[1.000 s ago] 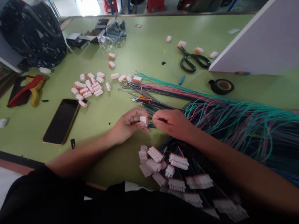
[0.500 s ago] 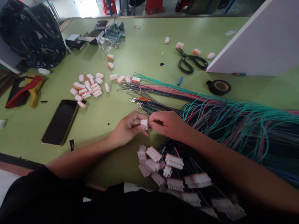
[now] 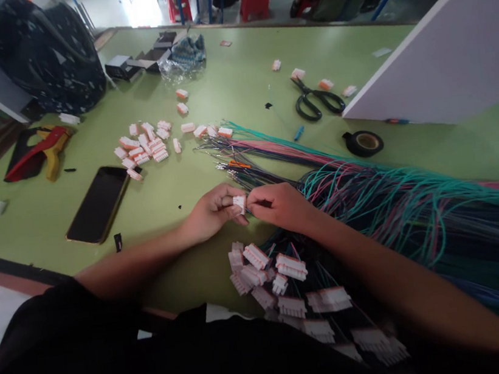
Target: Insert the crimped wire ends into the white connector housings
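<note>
Between thumb and fingers, my left hand (image 3: pixel 214 213) grips a small white wire connector (image 3: pixel 239 205) with an orange edge. My right hand (image 3: pixel 279 205) is pinched closed right against the connector's right side; what its fingertips hold is too small to make out, though a wire may be there. Behind and to the right of my hands lies a bundle of green, pink and dark wires (image 3: pixel 369 189), its bare metal ends pointing left. Nearer my body, several larger white connectors (image 3: pixel 291 267) with wires in them are heaped together.
Loose connectors (image 3: pixel 145 144) form a pile beyond a phone (image 3: pixel 97 205). Black scissors (image 3: pixel 318 101) and a tape roll (image 3: pixel 364 143) lie at the right, near a white panel (image 3: pixel 437 45). A red and yellow tool (image 3: pixel 48 146) and a dark bag (image 3: pixel 48 57) are at the left.
Both hands stay together at the connector, which is turned very slightly in my left fingers. The whole view has shifted a little; nothing else visibly moved.
</note>
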The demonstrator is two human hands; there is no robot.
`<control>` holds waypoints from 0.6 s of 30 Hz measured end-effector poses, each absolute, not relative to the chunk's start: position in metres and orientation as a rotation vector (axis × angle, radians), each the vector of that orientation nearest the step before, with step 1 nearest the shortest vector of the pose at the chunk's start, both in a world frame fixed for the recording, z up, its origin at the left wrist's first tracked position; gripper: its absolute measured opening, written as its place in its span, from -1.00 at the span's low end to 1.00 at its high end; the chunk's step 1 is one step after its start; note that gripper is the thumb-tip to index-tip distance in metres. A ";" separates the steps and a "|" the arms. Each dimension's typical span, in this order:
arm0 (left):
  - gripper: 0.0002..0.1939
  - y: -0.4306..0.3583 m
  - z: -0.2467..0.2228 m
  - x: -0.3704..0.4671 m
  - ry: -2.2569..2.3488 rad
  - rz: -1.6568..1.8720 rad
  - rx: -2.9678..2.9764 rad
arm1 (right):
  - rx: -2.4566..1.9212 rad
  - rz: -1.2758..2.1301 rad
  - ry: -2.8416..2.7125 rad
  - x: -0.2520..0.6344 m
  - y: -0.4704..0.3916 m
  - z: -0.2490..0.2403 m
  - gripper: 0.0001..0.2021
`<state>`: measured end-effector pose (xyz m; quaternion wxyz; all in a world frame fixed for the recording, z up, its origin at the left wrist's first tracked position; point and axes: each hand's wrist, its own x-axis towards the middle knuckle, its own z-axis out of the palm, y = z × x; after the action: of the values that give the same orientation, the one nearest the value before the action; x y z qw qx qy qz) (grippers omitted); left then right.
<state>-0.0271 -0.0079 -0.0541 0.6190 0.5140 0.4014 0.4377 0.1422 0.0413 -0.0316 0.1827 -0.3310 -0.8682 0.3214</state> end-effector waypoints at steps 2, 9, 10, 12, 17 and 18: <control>-0.72 -0.008 -0.054 -0.026 0.925 1.011 1.176 | -0.955 0.933 -2.460 0.143 0.044 -0.030 -0.84; -0.68 -0.005 -0.055 -0.029 0.856 1.055 1.048 | -1.243 0.740 -2.473 0.170 0.078 -0.013 -0.81; -0.70 -0.005 -0.056 -0.030 0.852 1.051 1.037 | -1.341 0.617 -2.517 0.174 0.081 -0.012 -0.81; -0.72 -0.005 -0.056 -0.031 0.844 1.038 1.024 | -1.494 0.426 -2.666 0.177 0.081 -0.012 -0.79; -0.73 -0.006 -0.054 -0.031 0.838 1.043 0.991 | -1.653 0.133 -2.862 0.170 0.072 -0.013 -0.75; -0.74 -0.006 -0.054 -0.031 0.841 1.041 0.990 | -1.675 0.118 -2.870 0.168 0.071 -0.013 -0.74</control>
<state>-0.0311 -0.0059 -0.0537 0.6733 0.4397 0.3736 0.4624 0.1683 0.0709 -0.0127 -0.0917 -0.5016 -0.8595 0.0353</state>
